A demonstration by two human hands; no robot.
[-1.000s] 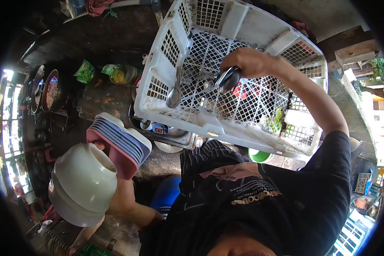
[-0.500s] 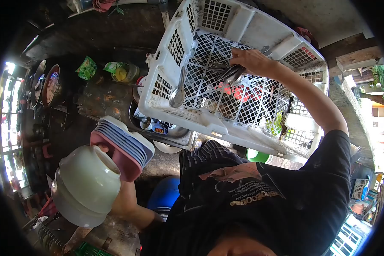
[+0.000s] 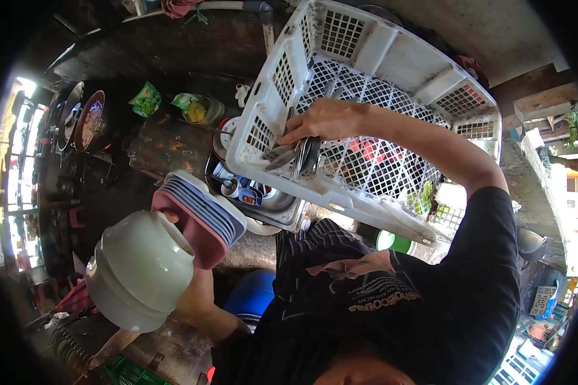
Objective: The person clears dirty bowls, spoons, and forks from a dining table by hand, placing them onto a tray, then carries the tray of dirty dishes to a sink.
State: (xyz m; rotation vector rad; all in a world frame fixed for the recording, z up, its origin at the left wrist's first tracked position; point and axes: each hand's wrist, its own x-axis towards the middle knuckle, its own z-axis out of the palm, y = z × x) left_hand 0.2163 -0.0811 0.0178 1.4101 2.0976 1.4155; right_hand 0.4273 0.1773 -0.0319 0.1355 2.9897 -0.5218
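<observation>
My left hand (image 3: 194, 300) is wrapped round a stack of white bowls (image 3: 149, 253) and a nested stack of rectangular dishes, with a pink dish (image 3: 199, 239) facing the bowls and bluish-grey dishes (image 3: 207, 215) behind it. Inside the white plastic basket (image 3: 392, 54), my right hand (image 3: 327, 120) is closed on a bunch of spoons (image 3: 307, 157), their bowl ends pointing down by the basket's left corner. Other cutlery (image 3: 331, 88) lies on the basket floor beyond this hand. The fingertips of my left hand are partly hidden by the bowls.
Below the basket's left side, a metal sink (image 3: 282, 208) holds cups and small items. Green packets (image 3: 146, 99) and a jar (image 3: 207, 110) stand behind the dark counter. A blue drum (image 3: 249, 295) is beside my body, a green basin (image 3: 392, 241) under the basket.
My right hand has moved left and nearer across the basket, bringing the bunch of spoons to the left corner. My left hand still holds the bowls and dishes; the view has shifted slightly.
</observation>
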